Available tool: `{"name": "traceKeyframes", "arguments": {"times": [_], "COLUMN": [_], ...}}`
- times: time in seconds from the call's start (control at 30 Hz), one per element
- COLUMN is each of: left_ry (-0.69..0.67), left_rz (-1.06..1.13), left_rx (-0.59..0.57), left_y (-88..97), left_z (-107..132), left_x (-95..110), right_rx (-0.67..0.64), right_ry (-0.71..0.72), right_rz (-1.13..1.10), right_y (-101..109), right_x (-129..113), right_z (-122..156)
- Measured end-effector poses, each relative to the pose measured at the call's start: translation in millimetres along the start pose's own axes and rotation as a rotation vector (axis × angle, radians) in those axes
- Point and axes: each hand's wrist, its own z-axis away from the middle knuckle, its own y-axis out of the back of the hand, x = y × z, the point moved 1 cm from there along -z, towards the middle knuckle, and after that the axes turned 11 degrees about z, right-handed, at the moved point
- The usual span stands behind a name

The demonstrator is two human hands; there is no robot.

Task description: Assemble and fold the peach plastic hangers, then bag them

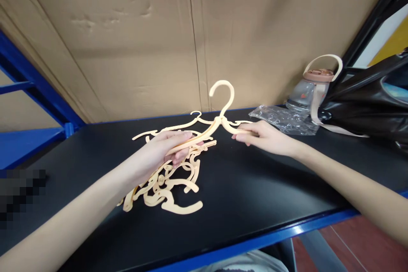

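Over black table (255, 204): gripping hanger (220, 120) between left fingers (181, 137) and right fingers (247, 138), holding long axis crosswise, pointing hook (232, 93) upward.

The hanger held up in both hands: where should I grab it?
Probably pinch the hanger by its hook, coming from above: the curve sticks up free, while the left hand and right hand hold its two sloping sides.
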Motion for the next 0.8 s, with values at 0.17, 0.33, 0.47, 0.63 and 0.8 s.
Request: {"name": "traceKeyframes", "arguments": {"times": [0.17,0.33,0.47,0.63,0.8], "left_ry": [0.089,0.169,0.068,-0.178,-0.296], "left_rz": [-0.092,-0.004,-0.078,-0.653,-1.043], "left_rx": [-0.131,-0.136,-0.025,-0.015,0.028], "left_y": [-15.6,-17.1,1.3,15.8,15.5], "left_z": [7,7,0,-2,-2], "left_x": [-2,-5,-2,5,0], "right_rx": [-0.05,-0.071,0.058,-0.027,-0.106], "right_ry": [0.027,-0.104,-0.182,-0.282,-0.299], "right_rz": [-0.187,-0.612,-0.698,-0.697,-0.724], "right_y": [-13,-17,-10,-7,-12], "right_x": [-28,-35,-23,-8,3], "right_z": [9,10,4,-1,-2]}}
